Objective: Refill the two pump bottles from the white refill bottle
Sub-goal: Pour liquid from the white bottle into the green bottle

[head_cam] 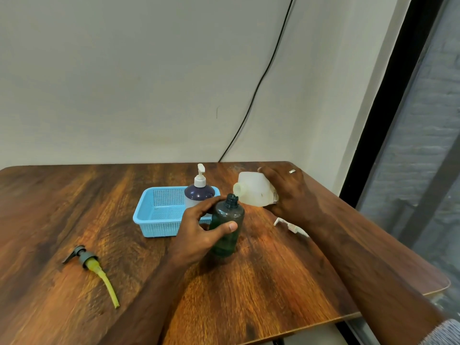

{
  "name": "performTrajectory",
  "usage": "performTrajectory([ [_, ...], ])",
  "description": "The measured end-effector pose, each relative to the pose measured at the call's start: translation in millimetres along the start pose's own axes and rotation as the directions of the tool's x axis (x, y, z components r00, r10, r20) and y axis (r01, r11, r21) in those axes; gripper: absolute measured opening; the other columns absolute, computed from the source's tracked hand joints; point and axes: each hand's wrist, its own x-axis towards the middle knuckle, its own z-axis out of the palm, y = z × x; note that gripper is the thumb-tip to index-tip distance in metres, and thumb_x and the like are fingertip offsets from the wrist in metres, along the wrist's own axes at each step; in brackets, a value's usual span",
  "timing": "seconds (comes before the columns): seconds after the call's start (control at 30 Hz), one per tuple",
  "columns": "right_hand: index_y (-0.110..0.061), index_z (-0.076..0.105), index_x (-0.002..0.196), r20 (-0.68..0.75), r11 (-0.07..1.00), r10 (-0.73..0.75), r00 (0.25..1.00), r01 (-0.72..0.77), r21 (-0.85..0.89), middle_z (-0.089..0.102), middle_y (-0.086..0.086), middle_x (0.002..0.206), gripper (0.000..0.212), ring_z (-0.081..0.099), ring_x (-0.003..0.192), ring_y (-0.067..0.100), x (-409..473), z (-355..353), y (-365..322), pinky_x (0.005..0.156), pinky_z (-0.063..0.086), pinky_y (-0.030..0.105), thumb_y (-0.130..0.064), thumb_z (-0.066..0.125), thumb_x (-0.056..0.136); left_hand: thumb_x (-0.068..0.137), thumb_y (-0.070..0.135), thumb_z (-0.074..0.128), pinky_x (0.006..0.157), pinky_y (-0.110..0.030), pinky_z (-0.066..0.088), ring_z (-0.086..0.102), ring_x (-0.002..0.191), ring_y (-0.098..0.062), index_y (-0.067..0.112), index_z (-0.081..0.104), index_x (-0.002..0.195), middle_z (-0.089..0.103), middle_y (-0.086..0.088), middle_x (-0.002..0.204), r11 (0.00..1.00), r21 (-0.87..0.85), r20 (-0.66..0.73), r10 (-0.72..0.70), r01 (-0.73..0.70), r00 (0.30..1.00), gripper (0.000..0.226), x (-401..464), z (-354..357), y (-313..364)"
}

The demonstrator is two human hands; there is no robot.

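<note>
A dark green pump bottle stands upright on the table with its neck uncapped. My left hand grips its body. My right hand holds the white refill bottle tipped on its side, its open mouth pointing left just above the green bottle's neck. I see no liquid running. A second pump bottle, dark blue on top with a white pump fitted, stands in the blue basket. A dark pump head with a yellow tube lies at the left.
A white cap or pump part lies on the table under my right forearm. The wooden table ends close on the right, beside a dark window frame. A black cable hangs down the wall behind.
</note>
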Motion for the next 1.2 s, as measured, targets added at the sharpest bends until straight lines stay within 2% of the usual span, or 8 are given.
performTrajectory([
  [0.17, -0.016, 0.045, 0.130, 0.006, 1.000, 0.007, 1.000, -0.007, 0.001, 0.060, 0.015, 0.124, 0.080, 0.047, 0.113, 0.026, -0.1, 0.9, 1.2, 0.090, 0.048, 0.053, -0.043, 0.084, 0.065, 0.070, 0.036, 0.083, 0.086, -0.017, 0.049, 0.057, 0.116, -0.001, 0.046, 0.059, 0.115, 0.065, 0.021, 0.118, 1.000, 0.000, 0.002, -0.009, 0.009, 1.000, 0.052, -0.1, -0.1, 0.1],
  [0.33, -0.017, 0.045, 0.130, 0.013, 1.000, 0.016, 1.000, -0.016, -0.002, 0.061, 0.015, 0.124, 0.078, 0.048, 0.113, 0.027, 0.2, 0.8, 1.3, 0.091, 0.047, 0.053, -0.044, 0.081, 0.066, 0.068, 0.038, 0.082, 0.082, -0.015, 0.051, 0.057, 0.115, 0.003, 0.047, 0.060, 0.113, 0.066, 0.022, 0.115, 1.000, -0.008, 0.002, -0.001, 0.001, 1.000, 0.051, -0.8, 0.2, 2.6],
  [0.6, -0.017, 0.046, 0.130, 0.024, 1.000, 0.017, 1.000, -0.017, -0.014, 0.062, 0.015, 0.124, 0.077, 0.053, 0.113, 0.030, 0.7, 1.5, 2.0, 0.092, 0.047, 0.053, -0.048, 0.078, 0.067, 0.070, 0.034, 0.083, 0.086, -0.018, 0.049, 0.057, 0.117, -0.003, 0.047, 0.059, 0.112, 0.064, 0.020, 0.118, 1.000, -0.005, -0.002, -0.019, 0.019, 1.000, 0.050, -0.4, 0.4, 2.0],
  [0.73, -0.019, 0.044, 0.131, 0.032, 1.000, 0.016, 0.999, -0.015, -0.016, 0.062, 0.015, 0.125, 0.078, 0.057, 0.110, 0.034, 0.1, 1.6, 3.0, 0.091, 0.049, 0.053, -0.048, 0.078, 0.067, 0.066, 0.040, 0.081, 0.085, -0.019, 0.049, 0.057, 0.117, -0.004, 0.044, 0.060, 0.114, 0.065, 0.017, 0.119, 1.000, -0.013, 0.000, -0.017, 0.017, 1.000, 0.052, -1.4, 0.6, 3.0],
  [0.83, -0.018, 0.044, 0.130, 0.019, 1.000, 0.004, 1.000, -0.004, -0.011, 0.062, 0.014, 0.124, 0.077, 0.057, 0.110, 0.033, 0.2, 0.8, 2.2, 0.090, 0.049, 0.051, -0.048, 0.078, 0.068, 0.070, 0.034, 0.084, 0.084, -0.018, 0.048, 0.057, 0.117, -0.003, 0.045, 0.059, 0.114, 0.065, 0.018, 0.118, 1.000, -0.013, 0.004, -0.027, 0.027, 1.000, 0.052, -1.4, 0.9, 2.3],
  [0.97, -0.019, 0.045, 0.130, 0.009, 1.000, 0.002, 1.000, -0.002, -0.002, 0.062, 0.014, 0.124, 0.078, 0.058, 0.110, 0.033, -1.0, 2.0, 3.2, 0.092, 0.049, 0.053, -0.048, 0.081, 0.067, 0.064, 0.045, 0.081, 0.087, -0.018, 0.048, 0.057, 0.117, -0.004, 0.045, 0.059, 0.115, 0.064, 0.019, 0.120, 0.999, -0.006, 0.005, -0.035, 0.035, 0.999, 0.055, -1.3, 0.7, 1.1],
  [1.2, -0.018, 0.044, 0.130, 0.003, 1.000, -0.014, 1.000, 0.014, -0.010, 0.062, 0.014, 0.124, 0.079, 0.058, 0.111, 0.033, -0.8, 2.7, 5.0, 0.091, 0.050, 0.053, -0.048, 0.081, 0.068, 0.064, 0.044, 0.080, 0.092, -0.023, 0.050, 0.058, 0.117, -0.004, 0.045, 0.060, 0.115, 0.065, 0.019, 0.119, 1.000, -0.009, 0.010, -0.022, 0.022, 1.000, 0.055, -1.1, 0.7, 1.8],
])
